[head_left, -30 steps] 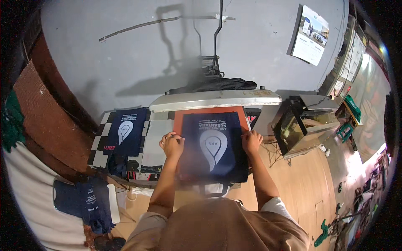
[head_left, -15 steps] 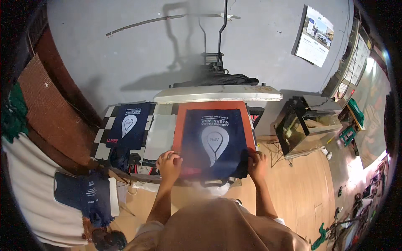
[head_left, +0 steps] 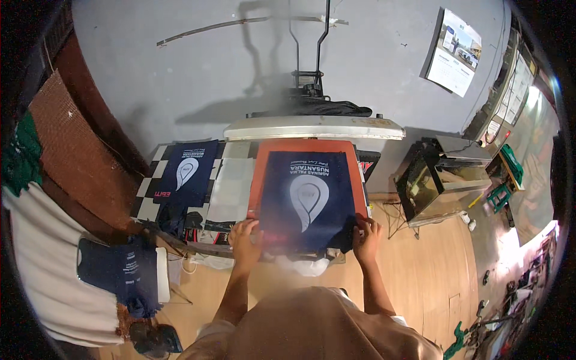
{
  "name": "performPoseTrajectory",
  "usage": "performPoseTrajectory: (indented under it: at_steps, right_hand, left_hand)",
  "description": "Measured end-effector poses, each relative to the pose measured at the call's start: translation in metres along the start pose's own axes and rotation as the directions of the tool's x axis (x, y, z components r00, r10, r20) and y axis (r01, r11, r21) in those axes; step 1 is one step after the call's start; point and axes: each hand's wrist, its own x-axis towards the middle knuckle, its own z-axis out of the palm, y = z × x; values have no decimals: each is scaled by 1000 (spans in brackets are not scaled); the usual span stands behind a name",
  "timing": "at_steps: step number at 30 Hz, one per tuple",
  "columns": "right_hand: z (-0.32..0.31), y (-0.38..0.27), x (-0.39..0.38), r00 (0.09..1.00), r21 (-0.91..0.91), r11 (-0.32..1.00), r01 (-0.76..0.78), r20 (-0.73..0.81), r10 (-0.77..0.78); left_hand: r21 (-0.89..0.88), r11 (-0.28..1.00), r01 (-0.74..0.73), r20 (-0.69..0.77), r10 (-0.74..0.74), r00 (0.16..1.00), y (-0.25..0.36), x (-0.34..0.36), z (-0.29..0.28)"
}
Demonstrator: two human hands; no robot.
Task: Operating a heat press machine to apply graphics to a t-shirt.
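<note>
A navy cloth with a pale drop-shaped print lies on an orange pad, its lettering upside down from my side. At its near left corner, my left hand has its fingers curled and the thumb against the cloth's edge. My right hand pinches the near right corner. Some fingertips are hidden by the hands and the cloth. Left of the pad, a pale rectangular sheet lies beside another printed navy cloth on a checkered top.
Behind the pad stands a metal press plate with black upright bars against the grey wall. A glass tank is at the right. More navy cloth hangs over something at lower left, beside a cream cloth.
The view has shifted slightly, so the pad and cloth appear a little higher. Both hands stay at the cloth's near corners, with little visible movement.
</note>
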Motion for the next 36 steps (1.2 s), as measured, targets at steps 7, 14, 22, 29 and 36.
performPoseTrajectory:
  at_steps: [7,14,22,29,36]
  right_hand:
    - [4,5,5,992,165,978,-125,28,122]
    - [8,2,12,988,37,988,-152,35,151]
    - [31,14,23,992,-133,986,-104,62,113]
    - [54,27,54,958,-222,966,-131,223,181]
    - [64,13,77,976,-225,964,-142,129,174]
  left_hand:
    - [-74,990,123,61,-118,991,8,10,-2]
    - [-69,991,112,35,-110,993,3,16,8]
    - [27,995,97,152,-100,983,9,34,6]
    - [89,996,23,128,-34,991,-3,67,24]
    - [75,997,34,152,-46,987,-13,84,39]
